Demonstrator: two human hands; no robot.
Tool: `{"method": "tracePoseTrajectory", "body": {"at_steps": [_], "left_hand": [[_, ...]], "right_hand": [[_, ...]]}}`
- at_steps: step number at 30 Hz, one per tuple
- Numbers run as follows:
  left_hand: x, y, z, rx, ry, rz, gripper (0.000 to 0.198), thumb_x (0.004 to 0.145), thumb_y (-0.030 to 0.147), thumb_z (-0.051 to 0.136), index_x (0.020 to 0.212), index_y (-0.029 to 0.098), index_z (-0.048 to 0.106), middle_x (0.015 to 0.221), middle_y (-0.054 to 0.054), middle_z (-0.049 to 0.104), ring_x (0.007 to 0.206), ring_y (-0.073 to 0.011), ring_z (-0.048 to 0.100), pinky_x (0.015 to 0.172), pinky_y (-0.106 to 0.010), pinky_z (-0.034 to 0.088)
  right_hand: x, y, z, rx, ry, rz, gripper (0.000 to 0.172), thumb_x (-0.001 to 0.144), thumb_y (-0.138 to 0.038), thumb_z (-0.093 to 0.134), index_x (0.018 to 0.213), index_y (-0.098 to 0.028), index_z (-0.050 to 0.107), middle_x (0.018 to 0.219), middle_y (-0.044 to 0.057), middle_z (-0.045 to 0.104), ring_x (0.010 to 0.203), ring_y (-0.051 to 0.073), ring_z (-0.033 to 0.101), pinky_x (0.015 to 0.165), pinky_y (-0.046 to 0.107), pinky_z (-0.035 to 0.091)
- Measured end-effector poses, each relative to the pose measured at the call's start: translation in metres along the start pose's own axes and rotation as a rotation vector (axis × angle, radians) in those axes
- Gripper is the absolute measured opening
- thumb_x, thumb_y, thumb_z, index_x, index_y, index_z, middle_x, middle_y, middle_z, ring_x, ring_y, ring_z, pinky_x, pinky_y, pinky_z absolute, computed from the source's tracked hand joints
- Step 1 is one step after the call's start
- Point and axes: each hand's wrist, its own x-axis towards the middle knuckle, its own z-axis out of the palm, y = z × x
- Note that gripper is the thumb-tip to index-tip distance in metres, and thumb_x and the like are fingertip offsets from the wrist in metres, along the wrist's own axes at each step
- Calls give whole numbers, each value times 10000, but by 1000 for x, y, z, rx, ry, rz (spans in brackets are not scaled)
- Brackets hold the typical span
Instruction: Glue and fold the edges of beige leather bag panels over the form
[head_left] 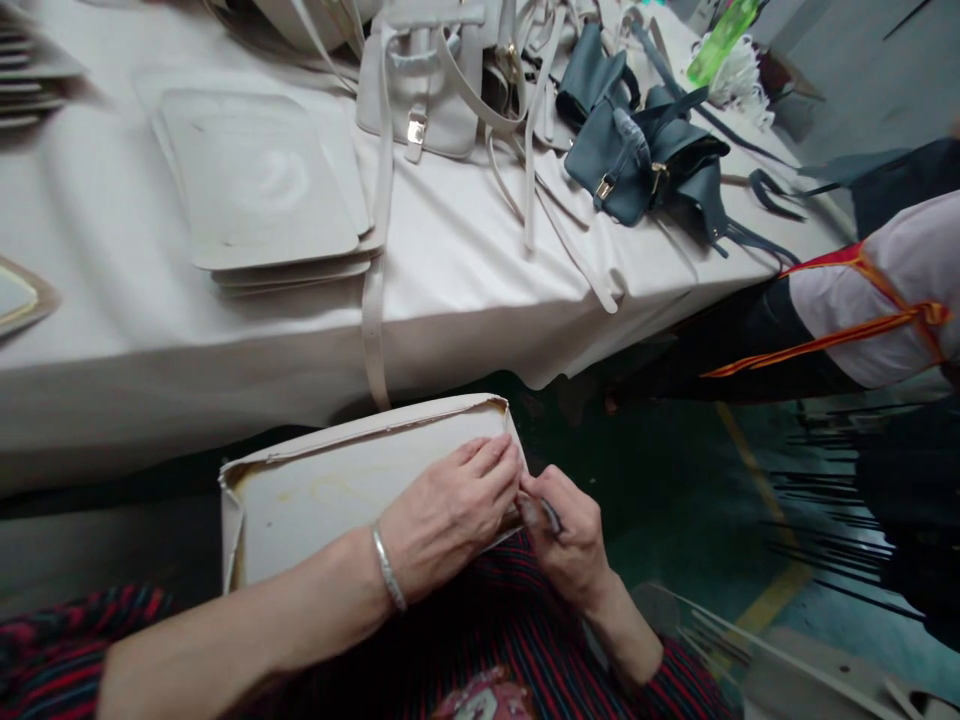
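Note:
A beige bag panel [330,490] with folded, glued edges lies on my lap. My left hand [450,510], a silver bangle on its wrist, lies on the panel with fingers pressed flat near its right edge. My right hand [570,540] is closed in a pinch at that same edge, gripping a small dark tool [550,516] that I cannot identify. The two hands' fingertips almost touch.
The table [465,300], under a pale cloth, bears a stack of beige panels [255,190], a beige handbag [427,90] with long straps, and teal handbags [637,150]. Another person's leg and white garment [885,290] are at right. The green floor [690,500] lies below.

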Motion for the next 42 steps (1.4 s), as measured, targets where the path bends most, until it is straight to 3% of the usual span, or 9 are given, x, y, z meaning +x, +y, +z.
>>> {"method": "tracePoseTrajectory", "body": {"at_steps": [3, 5, 9, 22, 28, 32, 35, 39, 42], "left_hand": [[-3, 6, 1, -49, -28, -6, 399, 907, 199, 505, 1291, 92, 499, 1298, -111, 539, 1292, -268, 413, 1125, -374, 324], [-3, 7, 3, -47, -34, -30, 392, 918, 206, 498, 1301, 123, 490, 1267, -81, 550, 1253, -253, 431, 1125, -385, 315], [-1, 11, 6, 12, -21, -114, 346, 933, 216, 471, 1269, 145, 509, 1088, -56, 589, 1042, -238, 497, 1017, -421, 381], [0, 12, 3, -99, -60, -198, 355, 938, 205, 438, 1288, 182, 495, 1017, -68, 566, 966, -239, 454, 886, -405, 428], [-30, 24, -21, -359, -20, -300, 240, 947, 218, 444, 1141, 192, 582, 1105, -75, 575, 1015, -194, 481, 907, -361, 450], [-100, 55, -25, -131, 88, -473, 349, 890, 246, 587, 1233, 195, 555, 1084, -91, 566, 994, -214, 495, 859, -379, 461], [-143, 75, -19, 66, 211, -583, 472, 828, 108, 647, 1277, 198, 532, 1013, -83, 580, 929, -199, 518, 824, -366, 459], [-157, 78, -15, 38, 359, -662, 286, 825, 49, 626, 1080, 177, 608, 877, -44, 612, 830, -161, 526, 770, -323, 453], [-148, 72, -20, -63, 354, -717, 81, 869, 111, 590, 917, 171, 617, 804, -26, 606, 775, -144, 521, 748, -309, 442]], "right_hand": [[24, 1, 0, 636, 143, 202, 229, 893, -225, 505, 668, -182, 497, 632, -23, 389, 517, 96, 368, 461, 237, 300], [47, -5, 0, 980, 239, 182, 305, 896, -255, 484, 610, -187, 404, 590, -42, 310, 475, 84, 288, 427, 227, 232], [86, -20, 9, 1175, 283, 59, 422, 922, -306, 491, 565, -188, 298, 539, -62, 233, 429, 69, 216, 400, 214, 186], [103, -19, 18, 989, 228, 148, 443, 890, -309, 590, 561, -202, 314, 505, -88, 237, 376, 47, 234, 365, 210, 166], [68, -19, 2, 829, 123, 146, 435, 944, -366, 501, 579, -208, 325, 520, -74, 264, 402, 64, 246, 382, 217, 205], [27, -11, -14, 98, -228, -255, 155, 882, -322, 604, 840, -178, 643, 828, 61, 591, 714, 158, 545, 607, 299, 452], [9, 3, -15, -329, -290, -654, 276, 882, -202, 596, 1153, -222, 643, 1047, 94, 667, 848, 197, 599, 697, 340, 473], [9, 13, -9, -430, -217, -972, 253, 897, -98, 529, 1083, -222, 647, 964, 43, 718, 786, 164, 618, 614, 308, 407], [15, 4, -5, -391, -196, -963, 136, 894, -132, 538, 971, -170, 644, 873, 65, 708, 740, 171, 587, 601, 318, 367]]}}
